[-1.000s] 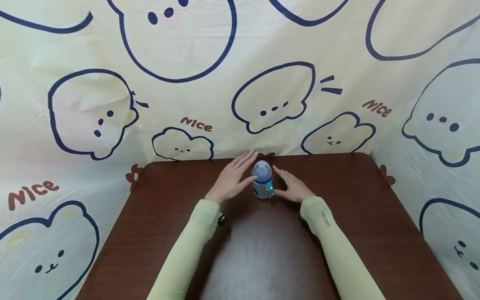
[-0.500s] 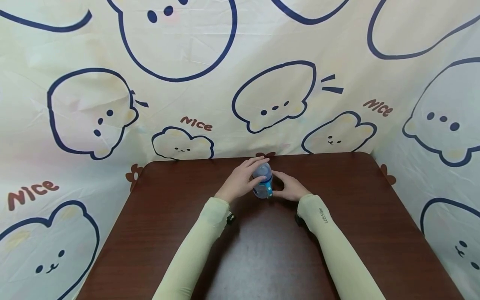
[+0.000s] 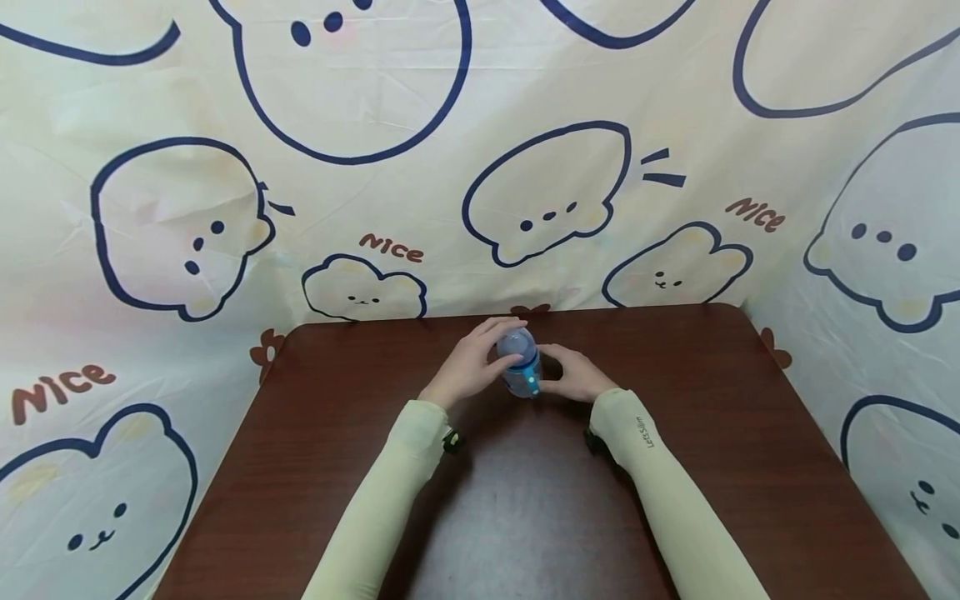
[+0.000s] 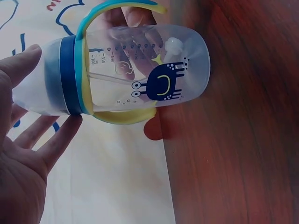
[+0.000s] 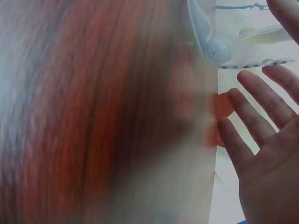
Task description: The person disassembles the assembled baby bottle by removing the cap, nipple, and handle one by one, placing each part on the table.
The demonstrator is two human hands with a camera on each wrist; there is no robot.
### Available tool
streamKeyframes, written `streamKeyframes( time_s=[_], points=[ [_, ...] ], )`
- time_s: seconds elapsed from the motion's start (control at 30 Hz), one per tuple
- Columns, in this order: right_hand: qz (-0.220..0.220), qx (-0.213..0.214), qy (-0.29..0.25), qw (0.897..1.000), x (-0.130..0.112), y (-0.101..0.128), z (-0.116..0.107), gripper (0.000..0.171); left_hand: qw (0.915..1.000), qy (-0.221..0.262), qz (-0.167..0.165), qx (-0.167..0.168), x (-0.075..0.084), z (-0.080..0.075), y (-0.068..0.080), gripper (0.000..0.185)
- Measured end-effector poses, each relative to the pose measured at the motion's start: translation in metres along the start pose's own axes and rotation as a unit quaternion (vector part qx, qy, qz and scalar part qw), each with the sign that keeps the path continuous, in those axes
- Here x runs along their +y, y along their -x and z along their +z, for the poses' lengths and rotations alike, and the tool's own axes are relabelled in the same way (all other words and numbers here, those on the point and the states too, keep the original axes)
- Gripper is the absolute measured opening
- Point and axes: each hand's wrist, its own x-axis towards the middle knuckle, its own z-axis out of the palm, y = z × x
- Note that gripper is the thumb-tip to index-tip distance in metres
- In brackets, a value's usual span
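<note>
Where both hands were spread flat on either side of it a second ago, the small clear plastic baby bottle with a blue collar, a frosted dome cap and yellow-and-teal handles is now enclosed from both sides. The left hand is curled round the cap and collar, with the thumb laid across the front of the blue ring; in the left wrist view its fingers are seen lying along the cap. The right hand is closed against the bottle's right side, its fingers wrapped toward the bottle's far side. In the right wrist view the fingers are shown spread beside the bottle's rounded base, and that picture is blurred.

The bottle is kept near the far edge of the dark reddish-brown wooden table, at its middle, and is seen slightly further left than in the earlier frames. Both forearms are covered by pale green sleeves. The table is backed by a cream cloth printed with navy-outlined cartoon bears.
</note>
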Motion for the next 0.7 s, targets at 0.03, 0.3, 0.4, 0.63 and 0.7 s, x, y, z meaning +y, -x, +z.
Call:
streamKeyframes(
  time_s=[0.03,0.3,0.4,0.63,0.7],
  points=[
    [0.001,-0.002,-0.004,1.000,-0.001,-0.001,0.001,0.075,1.0000,0.006,-0.001,0.001,-0.001,-0.001,0.001,0.053],
    [-0.010,-0.007,-0.040,0.999,-0.007,-0.007,0.008,0.071,0.9989,0.047,0.006,0.008,-0.010,-0.011,0.013,0.053],
    [-0.014,-0.010,-0.055,0.998,-0.010,-0.009,0.010,0.071,0.9981,0.061,0.004,0.005,-0.014,-0.014,0.016,0.052],
    [-0.007,-0.016,-0.089,0.996,-0.020,-0.011,0.016,0.072,0.9963,0.086,0.000,0.001,-0.019,-0.018,0.021,0.051],
    [-0.004,-0.020,-0.090,0.996,-0.022,-0.012,0.018,0.072,0.9964,0.084,0.003,0.001,-0.020,-0.019,0.022,0.052]
  ],
)
